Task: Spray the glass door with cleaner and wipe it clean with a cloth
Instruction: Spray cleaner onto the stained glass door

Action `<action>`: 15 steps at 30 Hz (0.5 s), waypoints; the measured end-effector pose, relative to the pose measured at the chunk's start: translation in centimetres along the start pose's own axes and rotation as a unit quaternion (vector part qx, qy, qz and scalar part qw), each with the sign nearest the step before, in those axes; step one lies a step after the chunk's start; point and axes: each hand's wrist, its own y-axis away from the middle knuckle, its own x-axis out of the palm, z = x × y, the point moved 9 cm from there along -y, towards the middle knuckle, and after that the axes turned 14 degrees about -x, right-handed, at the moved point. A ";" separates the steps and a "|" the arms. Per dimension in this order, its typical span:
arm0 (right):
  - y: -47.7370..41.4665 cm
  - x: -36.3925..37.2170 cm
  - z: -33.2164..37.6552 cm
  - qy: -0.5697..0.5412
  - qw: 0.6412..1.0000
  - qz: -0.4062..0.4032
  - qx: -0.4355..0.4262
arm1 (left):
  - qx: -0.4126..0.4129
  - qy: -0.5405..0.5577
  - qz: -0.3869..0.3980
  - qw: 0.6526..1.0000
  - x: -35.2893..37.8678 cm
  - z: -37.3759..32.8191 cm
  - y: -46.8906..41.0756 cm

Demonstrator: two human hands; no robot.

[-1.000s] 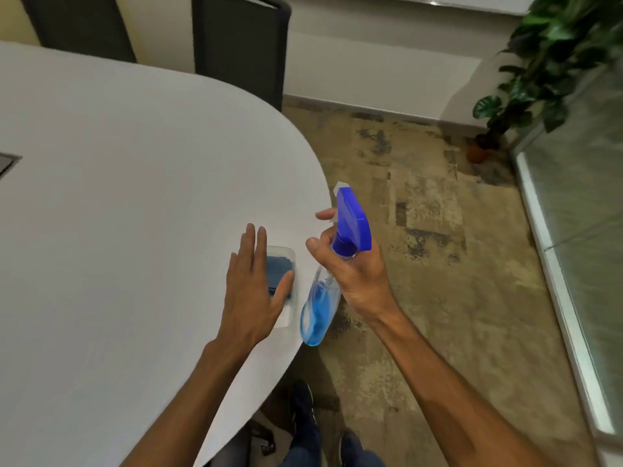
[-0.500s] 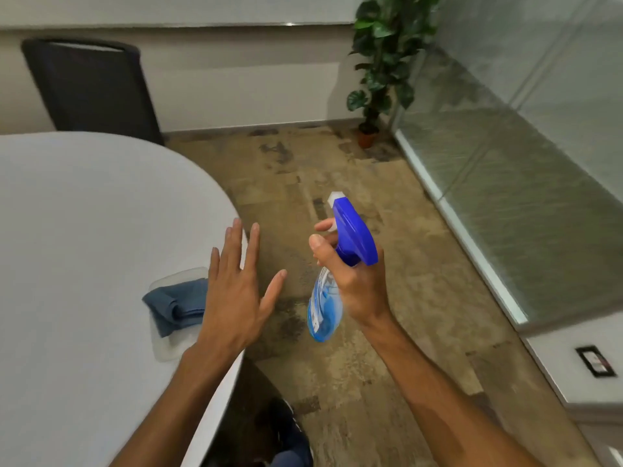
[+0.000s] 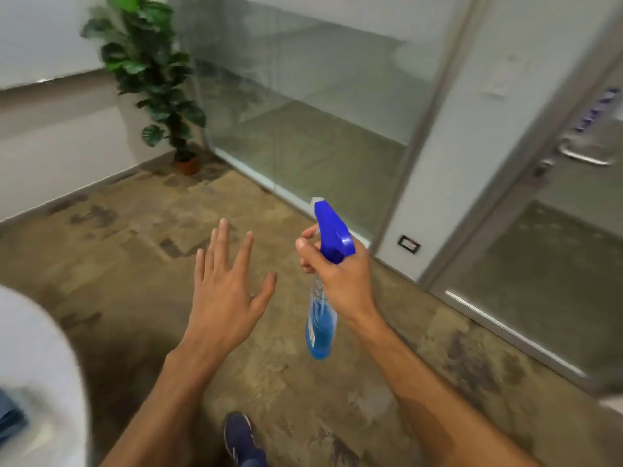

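My right hand point(image 3: 340, 281) grips a clear spray bottle point(image 3: 320, 328) with blue liquid and a blue trigger head, nozzle pointing up and away. My left hand point(image 3: 226, 291) hovers flat over the floor with fingers spread, holding nothing. The blue cloth point(image 3: 10, 416) lies on the white table at the lower left edge of the view, apart from both hands. The glass door point(image 3: 553, 251) with a metal handle point(image 3: 583, 156) stands at the right, beyond the bottle.
A white table point(image 3: 37, 365) curves in at the lower left. A potted plant point(image 3: 151, 79) stands in the far corner beside a glass wall panel point(image 3: 303, 112). A grey pillar point(image 3: 455, 129) separates panel and door. Patterned floor lies between; my shoe point(image 3: 241, 436) shows below.
The view has swung right, from the table toward the glass door. My left hand has come off the cloth, which stays on the table. The bottle stays in my right hand.
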 end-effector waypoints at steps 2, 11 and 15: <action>0.2 -5.0 0.7 0.016 0.999 -0.040 -0.005 | 0.041 0.014 0.016 0.999 1.6 -4.7 0.4; 1.8 -24.8 5.5 0.128 0.969 -0.198 -0.075 | 0.218 0.076 0.083 0.970 8.0 -24.7 1.4; 2.5 -31.9 6.6 0.171 0.949 -0.248 -0.090 | 0.279 0.096 0.107 0.949 10.7 -32.9 1.9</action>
